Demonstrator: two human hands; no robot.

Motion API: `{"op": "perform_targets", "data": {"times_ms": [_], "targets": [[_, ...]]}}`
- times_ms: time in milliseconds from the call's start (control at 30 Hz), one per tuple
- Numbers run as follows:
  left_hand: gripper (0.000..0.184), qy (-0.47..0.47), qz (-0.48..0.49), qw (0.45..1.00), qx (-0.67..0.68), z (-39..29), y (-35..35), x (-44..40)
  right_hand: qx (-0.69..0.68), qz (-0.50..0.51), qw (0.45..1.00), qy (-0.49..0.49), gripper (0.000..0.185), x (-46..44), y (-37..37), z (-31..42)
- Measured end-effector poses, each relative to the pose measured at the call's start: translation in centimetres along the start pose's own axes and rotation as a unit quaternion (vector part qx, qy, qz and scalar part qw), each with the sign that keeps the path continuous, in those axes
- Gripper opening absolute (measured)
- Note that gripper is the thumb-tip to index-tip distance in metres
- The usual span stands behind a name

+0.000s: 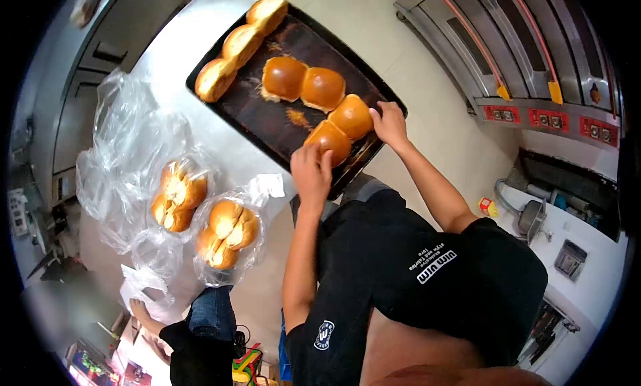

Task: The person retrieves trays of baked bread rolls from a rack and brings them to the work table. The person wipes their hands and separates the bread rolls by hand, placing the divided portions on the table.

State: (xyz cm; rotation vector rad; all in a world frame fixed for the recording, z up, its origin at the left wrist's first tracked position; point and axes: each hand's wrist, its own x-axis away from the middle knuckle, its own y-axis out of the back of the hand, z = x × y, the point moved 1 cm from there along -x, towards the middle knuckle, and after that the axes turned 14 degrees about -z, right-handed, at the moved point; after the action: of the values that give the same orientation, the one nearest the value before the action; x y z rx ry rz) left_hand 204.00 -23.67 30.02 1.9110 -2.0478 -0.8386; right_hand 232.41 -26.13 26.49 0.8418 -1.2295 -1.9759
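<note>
A black baking tray (237, 122) holds glossy golden buns. My left hand (312, 175) is at its near edge, fingers bent against the end of a joined pair of buns (328, 144). At the pair's other end, by the tray's right rim, is my right hand (390, 124), thumb and fingertips at the bun's side. The pair lies between both hands; the undersides of my fingers are hidden. Another joined pair of buns (284, 79) sits just beyond. Along the tray's left side a row of buns (242, 45) stands with pale torn sides showing.
On the metal table (160, 52), left of the tray, lie bagged buns (179, 192), more bagged buns (227, 232) and crumpled clear plastic bags (127, 139). Another person's hand (139, 310) touches white packaging at lower left. Ovens (514, 45) stand at upper right.
</note>
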Motion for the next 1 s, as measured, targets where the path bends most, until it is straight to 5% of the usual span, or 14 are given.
{"op": "perform_targets", "data": {"times_ms": [133, 333, 433, 467, 500, 567, 600, 667, 733, 900, 1000], "targets": [[0.111, -0.126, 0.048, 0.972, -0.194, -4.8, -8.2, -2.4, -0.083, 0.065, 0.994, 0.025, 0.043, -1.7, -0.5, -1.1], [0.122, -0.075, 0.086, 0.979, -0.17, -5.9, -10.5, -2.6, -0.239, 0.086, 0.967, -0.008, 0.039, -0.7, 1.5, -0.2], [0.126, -0.078, -0.039, 0.996, -0.036, -5.7, -5.2, -1.4, -0.443, 0.074, 0.89, -0.081, 0.03, -1.8, 4.3, 1.2], [0.125, 0.013, -0.074, 0.995, 0.062, -5.6, -3.2, -0.6, -0.387, -0.012, 0.922, 0.008, 0.024, -3.0, 4.3, 1.5], [0.124, 0.105, -0.111, 0.975, 0.159, -5.6, -1.3, 0.2, -0.357, 0.027, 0.933, -0.011, 0.025, -4.4, 5.0, 2.5], [0.121, 0.242, -0.114, 0.918, 0.293, -5.4, 3.5, 1.2, -0.239, -0.018, 0.965, 0.109, 0.036, -6.4, 2.7, 4.4], [0.12, 0.291, -0.146, 0.835, 0.444, -3.7, 4.0, 2.4, -0.229, 0.048, 0.964, 0.13, 0.059, -7.4, 0.7, 5.5], [0.124, 0.282, -0.209, 0.701, 0.621, -3.7, 5.3, 3.1, -0.121, 0.071, 0.965, 0.223, 0.09, -8.3, -2.4, 8.8], [0.128, 0.232, -0.155, 0.59, 0.758, -5.6, 6.6, 2.5, -0.053, 0.125, 0.946, 0.295, 0.103, -8.9, -4.3, 11.5], [0.124, 0.185, -0.127, 0.472, 0.853, -5.5, 8.6, 4.6, 0.022, 0.174, 0.919, 0.354, 0.107, -10.5, -5.4, 14.6], [0.114, 0.197, -0.133, 0.448, 0.862, -4.5, 9.7, 5.8, -0.137, 0.165, 0.931, 0.296, 0.095, -11.8, -6.0, 13.4]]}}
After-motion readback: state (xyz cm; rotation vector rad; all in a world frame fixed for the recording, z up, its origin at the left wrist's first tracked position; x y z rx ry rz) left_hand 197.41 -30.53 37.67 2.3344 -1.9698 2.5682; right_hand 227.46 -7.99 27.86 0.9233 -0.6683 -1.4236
